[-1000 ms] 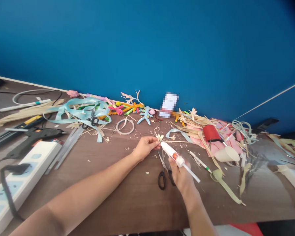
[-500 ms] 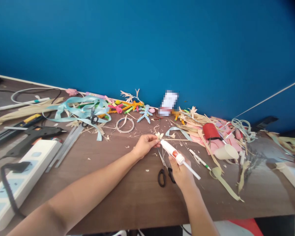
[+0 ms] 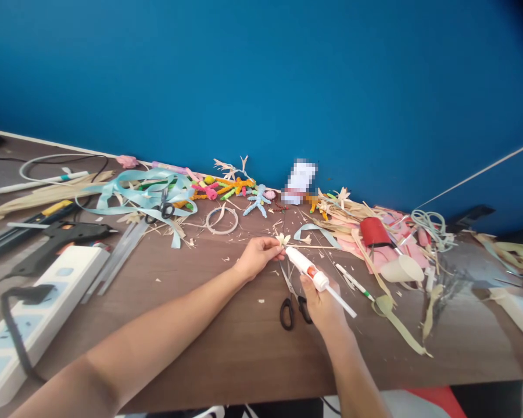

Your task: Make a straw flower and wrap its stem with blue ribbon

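Observation:
Between the thumb and fingers of my left hand (image 3: 259,255) is a small cream flower (image 3: 283,238) made of thin pointed petals. My right hand (image 3: 325,302) is closed around a white hot glue gun (image 3: 304,264), with a pale glue stick (image 3: 342,302) poking out of its back end. The gun's nozzle is right at the flower, by my left fingertips; whether it touches cannot be made out. Below the gun lie scissors (image 3: 286,314) with black handles, partly covered by my right hand.
A white power strip (image 3: 76,267), a black glue gun (image 3: 76,232) and clear glue sticks (image 3: 124,255) lie at left. Blue ribbon (image 3: 135,191) and pipe-cleaner shapes (image 3: 257,200) line the wall. To the right are a red thread spool (image 3: 373,232), a paper cup (image 3: 402,269) and dried husk strips.
Almost nothing differs. Both hands hold the same poses, with the glue gun and the flower barely shifted.

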The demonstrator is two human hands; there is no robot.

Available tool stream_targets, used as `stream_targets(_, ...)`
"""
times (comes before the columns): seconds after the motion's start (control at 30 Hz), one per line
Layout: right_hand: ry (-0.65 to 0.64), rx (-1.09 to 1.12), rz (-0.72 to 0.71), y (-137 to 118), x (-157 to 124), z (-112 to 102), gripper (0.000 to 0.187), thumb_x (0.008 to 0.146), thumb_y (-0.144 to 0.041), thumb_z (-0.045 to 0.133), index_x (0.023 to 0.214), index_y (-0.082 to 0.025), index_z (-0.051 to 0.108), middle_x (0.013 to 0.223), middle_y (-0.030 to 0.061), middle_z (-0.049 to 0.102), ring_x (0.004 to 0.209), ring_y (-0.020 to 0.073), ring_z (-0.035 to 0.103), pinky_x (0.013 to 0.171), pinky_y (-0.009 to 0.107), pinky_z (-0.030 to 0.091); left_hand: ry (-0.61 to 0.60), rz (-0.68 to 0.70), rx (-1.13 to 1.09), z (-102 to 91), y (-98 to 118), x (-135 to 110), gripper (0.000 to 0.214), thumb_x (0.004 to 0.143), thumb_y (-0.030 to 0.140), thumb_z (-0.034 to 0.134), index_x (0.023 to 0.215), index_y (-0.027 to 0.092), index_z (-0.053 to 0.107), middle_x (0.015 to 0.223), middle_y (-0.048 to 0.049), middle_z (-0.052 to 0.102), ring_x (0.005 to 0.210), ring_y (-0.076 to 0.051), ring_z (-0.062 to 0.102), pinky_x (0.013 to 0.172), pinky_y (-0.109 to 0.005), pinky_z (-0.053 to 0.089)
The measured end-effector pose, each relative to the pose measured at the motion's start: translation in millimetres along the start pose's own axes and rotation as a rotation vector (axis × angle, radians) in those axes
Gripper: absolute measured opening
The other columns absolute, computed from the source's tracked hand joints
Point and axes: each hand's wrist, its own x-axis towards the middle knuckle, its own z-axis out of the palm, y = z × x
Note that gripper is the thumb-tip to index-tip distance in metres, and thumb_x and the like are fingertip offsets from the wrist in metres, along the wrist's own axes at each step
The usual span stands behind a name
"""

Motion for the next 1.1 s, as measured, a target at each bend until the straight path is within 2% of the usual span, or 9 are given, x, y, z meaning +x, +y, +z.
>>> stream_targets(0.43, -0.019, 0.004, -0.011, -4.0, 2.7, -2.0, 0.031, 0.081, -0.044, 0.039, 0.065, -0.019, 0.046, 0.053, -0.0015, 0.045, 0.048, 0.0121, 0.044, 0.046, 0.022, 0.033, -0.007, 0.009, 0.005, -0.2, 0.6, -0.5, 0.018, 0.062, 0.026, 0.067, 0.065, 0.01, 0.061, 0.057, -0.0019, 0.063, 0.053, -0.009, 0.058, 0.056, -0.021, 0.046)
stream_targets(1.1, 0.002, 0.006, 0.0, -2.3, 1.1, -0.4, 0.031, 0.082, -0.043, 0.039, 0.067, -0.018, 0.049, 0.054, -0.0009, 0.047, 0.048, 0.0123, 0.046, 0.047, 0.022, 0.035, -0.009, -0.001, 0.002, -0.5, 0.1, 0.0, 0.015, 0.063, 0.024, 0.066, 0.067, 0.01, 0.062, 0.059, -0.0023, 0.063, 0.054, -0.009, 0.057, 0.056, -0.02, 0.045)
